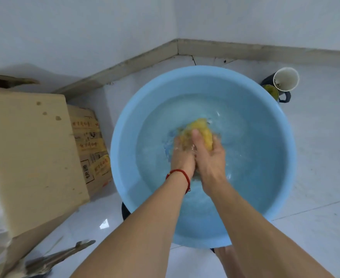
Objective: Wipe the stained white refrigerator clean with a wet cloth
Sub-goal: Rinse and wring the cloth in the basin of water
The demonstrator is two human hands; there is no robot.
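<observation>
Bunched yellow cloth (pixel 202 131), wet, half under water in the blue basin (pixel 125 121).

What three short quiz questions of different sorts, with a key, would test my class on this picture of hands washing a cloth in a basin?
1. True or false: both hands grip the yellow cloth in the water.
2. What stands beyond the round blue plastic basin, at its far right? A) a white cup B) a red bucket C) a broom
3. Fill in: the red string bracelet is on the ___ wrist.

Key:
1. True: the left hand and the right hand hold it together.
2. A, the white cup.
3. Left.
</observation>
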